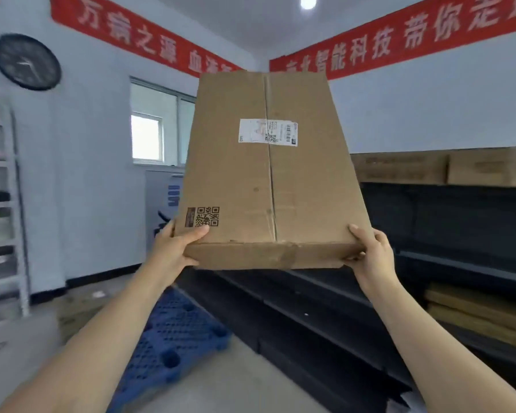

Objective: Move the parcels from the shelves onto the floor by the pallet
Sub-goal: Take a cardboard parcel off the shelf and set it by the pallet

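Pale walls [96, 174] are hung with red banners [137, 34] bearing light characters, and a round dark clock [26, 61] is mounted high on the left wall. A window [157, 135] is set in the far wall, and a bright ceiling light [308, 1] is seen overhead. A grey floor [236, 380] is spread below, with a white rack [9, 204] stood at the left edge.

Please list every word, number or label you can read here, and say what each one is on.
"万病之源 血液" on the left banner; cut off behind the box.
"智能科技 带你走" on the right banner; its ends are unclear.
White label on the box: print too small.
QR code on the box: no readable words.
Shelf cartons: print blurred.
Clock: no numerals legible.
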{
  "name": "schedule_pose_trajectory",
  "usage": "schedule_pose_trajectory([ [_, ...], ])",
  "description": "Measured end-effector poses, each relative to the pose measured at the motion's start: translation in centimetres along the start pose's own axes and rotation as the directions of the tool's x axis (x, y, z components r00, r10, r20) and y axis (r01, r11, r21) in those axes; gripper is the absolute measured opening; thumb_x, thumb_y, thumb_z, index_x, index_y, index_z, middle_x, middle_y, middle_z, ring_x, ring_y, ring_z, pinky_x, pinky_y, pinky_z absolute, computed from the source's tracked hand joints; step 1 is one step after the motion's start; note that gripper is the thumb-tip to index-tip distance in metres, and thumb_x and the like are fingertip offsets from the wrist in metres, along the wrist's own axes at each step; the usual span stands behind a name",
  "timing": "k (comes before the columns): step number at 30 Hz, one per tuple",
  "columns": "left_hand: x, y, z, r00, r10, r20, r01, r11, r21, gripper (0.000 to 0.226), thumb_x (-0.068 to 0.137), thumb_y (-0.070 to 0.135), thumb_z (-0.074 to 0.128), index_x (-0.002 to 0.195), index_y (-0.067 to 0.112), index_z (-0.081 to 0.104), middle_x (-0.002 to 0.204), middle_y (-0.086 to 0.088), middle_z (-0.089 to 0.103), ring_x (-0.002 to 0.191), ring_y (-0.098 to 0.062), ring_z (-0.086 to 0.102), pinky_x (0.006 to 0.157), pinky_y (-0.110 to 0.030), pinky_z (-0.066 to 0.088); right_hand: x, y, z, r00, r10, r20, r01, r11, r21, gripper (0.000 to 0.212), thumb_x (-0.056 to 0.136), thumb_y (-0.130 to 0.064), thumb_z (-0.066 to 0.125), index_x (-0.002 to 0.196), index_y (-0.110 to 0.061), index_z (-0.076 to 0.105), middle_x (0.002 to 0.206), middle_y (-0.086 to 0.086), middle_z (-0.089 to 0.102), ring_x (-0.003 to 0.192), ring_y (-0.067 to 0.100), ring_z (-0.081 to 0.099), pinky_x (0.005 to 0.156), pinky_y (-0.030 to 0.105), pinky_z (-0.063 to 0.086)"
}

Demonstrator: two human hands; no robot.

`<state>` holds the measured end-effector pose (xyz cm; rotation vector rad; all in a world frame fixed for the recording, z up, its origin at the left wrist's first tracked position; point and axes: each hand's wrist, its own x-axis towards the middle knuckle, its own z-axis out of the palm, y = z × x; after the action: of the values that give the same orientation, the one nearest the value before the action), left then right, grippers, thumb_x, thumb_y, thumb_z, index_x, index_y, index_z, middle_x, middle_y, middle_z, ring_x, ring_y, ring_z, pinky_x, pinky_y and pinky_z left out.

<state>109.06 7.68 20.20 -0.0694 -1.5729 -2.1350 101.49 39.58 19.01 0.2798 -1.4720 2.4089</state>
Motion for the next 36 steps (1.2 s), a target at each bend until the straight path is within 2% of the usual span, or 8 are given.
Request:
schedule_pose_trajectory([
  [6,6.9,3.6,-19.3,0.965,0.055,-0.255,-0.034,0.996,0.085,0.062,0.059,0.017,0.082,0.117,0.025,0.060,0.112,-0.002,0.068,0.104,-0.024,0.063,0.077,-0.051,0.053,4.3,14.3,20.8,0.967,0.159,0.200,-0.168,0.985,0.028,0.024,0.080,-0.028,0.073,0.096,-0.021,0.058,0.117,0.005,0.059,0.111,0.035,0.057,0.091,0.062,0.049],
  [11,14.1,3.3,-29.8,0.921,0.103,-0.377,-0.049,0.988,0.149,0.049,0.069,0.013,0.077,0.114,0.024,0.061,0.113,-0.005,0.069,0.101,-0.028,0.064,0.066,-0.046,0.055,8.7,24.1,33.0,0.921,0.237,0.308,-0.259,0.965,0.031,0.027,0.083,-0.025,0.071,0.105,-0.019,0.056,0.116,0.006,0.059,0.108,0.029,0.057,0.093,0.054,0.050],
  [15,22.3,0.1,-36.0,0.901,0.108,-0.420,-0.043,0.986,0.161,0.039,0.075,0.009,0.073,0.109,0.025,0.061,0.113,-0.006,0.068,0.098,-0.028,0.064,0.066,-0.045,0.055,14.3,32.6,39.9,0.893,0.289,0.344,-0.316,0.949,0.023,0.021,0.083,-0.025,0.071,0.098,-0.021,0.056,0.112,0.004,0.058,0.105,0.026,0.056,0.096,0.057,0.047],
  [19,33.2,-4.1,-41.5,0.884,0.094,-0.458,-0.020,0.986,0.165,0.044,0.079,0.009,0.072,0.120,0.020,0.060,0.119,-0.008,0.067,0.101,-0.031,0.063,0.069,-0.049,0.054,22.4,41.0,46.4,0.874,0.323,0.363,-0.346,0.938,-0.003,0.021,0.083,-0.024,0.071,0.095,-0.019,0.055,0.111,0.005,0.059,0.099,0.024,0.056,0.094,0.057,0.047],
  [21,39.0,-5.9,-43.7,0.871,0.086,-0.484,-0.003,0.986,0.168,0.049,0.079,0.009,0.073,0.125,0.017,0.058,0.119,-0.009,0.067,0.105,-0.033,0.062,0.072,-0.055,0.054,27.1,44.7,49.8,0.861,0.347,0.372,-0.361,0.932,-0.034,0.021,0.082,-0.025,0.071,0.092,-0.019,0.054,0.112,0.006,0.058,0.097,0.024,0.056,0.089,0.055,0.050],
  [24,46.5,-8.2,-46.5,0.850,0.068,-0.522,0.030,0.984,0.178,0.051,0.076,0.011,0.074,0.125,0.014,0.059,0.117,-0.008,0.068,0.105,-0.033,0.062,0.063,-0.048,0.056,33.3,50.2,54.2,0.839,0.388,0.382,-0.388,0.918,-0.079,0.022,0.080,-0.027,0.072,0.090,-0.020,0.054,0.112,0.005,0.059,0.101,0.026,0.056,0.077,0.046,0.051],
  [29,58.1,-12.3,-51.5,0.847,0.026,-0.531,0.092,0.976,0.195,0.068,0.062,0.022,0.082,0.125,0.017,0.058,0.117,-0.005,0.069,0.104,-0.029,0.064,0.064,-0.045,0.054,42.0,60.0,59.8,0.818,0.450,0.359,-0.448,0.889,-0.095,0.021,0.081,-0.025,0.072,0.090,-0.020,0.054,0.106,0.003,0.059,0.105,0.028,0.056,0.088,0.055,0.049],
  [36,77.0,-22.5,-61.2,0.824,-0.023,-0.567,0.125,0.982,0.143,0.050,0.076,0.013,0.076,0.123,0.017,0.060,0.113,-0.004,0.069,0.096,-0.022,0.064,0.065,-0.037,0.052,55.2,76.1,68.8,0.813,0.483,0.326,-0.450,0.876,-0.175,0.026,0.075,-0.030,0.076,0.089,-0.020,0.056,0.106,0.004,0.061,0.103,0.027,0.058,0.088,0.057,0.049],
])
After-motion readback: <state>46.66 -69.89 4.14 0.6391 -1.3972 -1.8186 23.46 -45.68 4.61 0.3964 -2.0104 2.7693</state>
